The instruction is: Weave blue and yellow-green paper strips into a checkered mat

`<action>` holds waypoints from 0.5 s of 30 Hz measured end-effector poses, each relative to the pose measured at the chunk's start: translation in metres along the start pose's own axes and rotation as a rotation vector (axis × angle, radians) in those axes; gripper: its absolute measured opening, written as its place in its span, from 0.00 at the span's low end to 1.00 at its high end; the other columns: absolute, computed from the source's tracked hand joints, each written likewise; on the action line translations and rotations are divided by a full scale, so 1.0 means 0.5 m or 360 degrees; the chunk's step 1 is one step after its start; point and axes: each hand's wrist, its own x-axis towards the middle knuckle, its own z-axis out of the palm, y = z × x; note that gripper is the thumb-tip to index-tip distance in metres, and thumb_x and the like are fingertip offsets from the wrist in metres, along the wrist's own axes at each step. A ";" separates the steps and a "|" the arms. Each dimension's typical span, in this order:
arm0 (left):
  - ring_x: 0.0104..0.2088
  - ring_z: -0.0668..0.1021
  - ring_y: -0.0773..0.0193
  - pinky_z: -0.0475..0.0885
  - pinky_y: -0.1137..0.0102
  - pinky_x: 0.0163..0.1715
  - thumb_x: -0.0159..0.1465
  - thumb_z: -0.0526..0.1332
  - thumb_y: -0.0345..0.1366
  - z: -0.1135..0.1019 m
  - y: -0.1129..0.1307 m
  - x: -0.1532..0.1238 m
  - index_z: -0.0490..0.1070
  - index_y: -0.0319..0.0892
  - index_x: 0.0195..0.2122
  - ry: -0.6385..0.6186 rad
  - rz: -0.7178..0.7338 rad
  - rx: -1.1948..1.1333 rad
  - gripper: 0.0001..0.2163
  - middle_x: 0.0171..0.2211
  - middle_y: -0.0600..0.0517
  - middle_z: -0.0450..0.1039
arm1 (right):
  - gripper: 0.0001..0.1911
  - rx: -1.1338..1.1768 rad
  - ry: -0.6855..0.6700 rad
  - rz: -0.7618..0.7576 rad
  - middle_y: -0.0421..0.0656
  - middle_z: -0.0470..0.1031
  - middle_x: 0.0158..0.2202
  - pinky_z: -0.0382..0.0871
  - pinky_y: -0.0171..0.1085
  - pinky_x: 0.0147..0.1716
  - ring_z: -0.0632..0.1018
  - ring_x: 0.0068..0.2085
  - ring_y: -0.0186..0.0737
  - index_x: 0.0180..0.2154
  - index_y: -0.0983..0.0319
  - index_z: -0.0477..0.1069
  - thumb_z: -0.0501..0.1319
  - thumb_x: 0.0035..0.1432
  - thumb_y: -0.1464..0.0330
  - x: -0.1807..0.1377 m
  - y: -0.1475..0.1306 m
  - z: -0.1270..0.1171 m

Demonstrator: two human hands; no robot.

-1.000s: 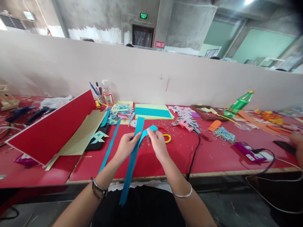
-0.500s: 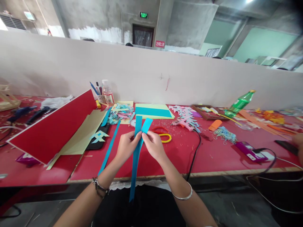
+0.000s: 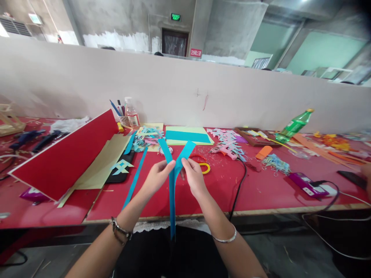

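Both hands hold a long teal paper strip (image 3: pixel 172 208) upright over the front edge of the red table (image 3: pixel 255 193). My left hand (image 3: pixel 158 177) pinches the strip from the left, and my right hand (image 3: pixel 193 178) pinches it from the right. Above the fingers the strip's two upper ends spread apart in a V; below them the doubled strip hangs down toward my lap. Scissors with red and yellow handles (image 3: pixel 203 165) lie on the table just behind my right hand.
A red board (image 3: pixel 66 158) leans over yellow paper at left. Another teal strip (image 3: pixel 136 175), paper cuttings (image 3: pixel 147 139), a yellow and teal sheet (image 3: pixel 187 136), a pink glue gun (image 3: pixel 227 151), a green bottle (image 3: pixel 294 125) and a purple power strip (image 3: pixel 304 181) lie about. Another person's hand (image 3: pixel 365 181) shows at far right.
The strip has swung from slanting left to hanging almost straight down. Its two upper ends, together half a second ago, have spread into a V. My hands stayed close together.
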 end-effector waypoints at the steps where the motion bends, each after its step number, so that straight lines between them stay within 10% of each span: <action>1: 0.21 0.64 0.70 0.60 0.76 0.22 0.56 0.53 0.47 0.002 -0.002 -0.002 0.67 0.37 0.23 -0.0053 0.0018 0.0046 0.17 0.18 0.55 0.63 | 0.19 -0.0004 0.0020 0.0004 0.34 0.56 0.13 0.52 0.30 0.17 0.60 0.16 0.29 0.18 0.61 0.55 0.51 0.55 0.57 0.000 -0.001 -0.001; 8: 0.17 0.54 0.73 0.47 0.76 0.15 0.56 0.53 0.46 0.006 -0.013 -0.008 0.56 0.39 0.15 0.0244 0.0035 0.0411 0.19 0.14 0.59 0.48 | 0.18 -0.0600 -0.0095 -0.0338 0.35 0.54 0.16 0.48 0.32 0.20 0.59 0.20 0.30 0.18 0.61 0.54 0.52 0.54 0.60 -0.014 -0.014 -0.001; 15: 0.20 0.62 0.71 0.58 0.76 0.21 0.56 0.52 0.48 0.006 0.000 -0.008 0.64 0.38 0.21 0.0131 -0.0072 -0.0001 0.17 0.17 0.57 0.59 | 0.18 -0.0334 0.0075 -0.0203 0.34 0.51 0.16 0.49 0.31 0.19 0.56 0.20 0.30 0.19 0.60 0.52 0.50 0.56 0.59 -0.011 -0.002 -0.003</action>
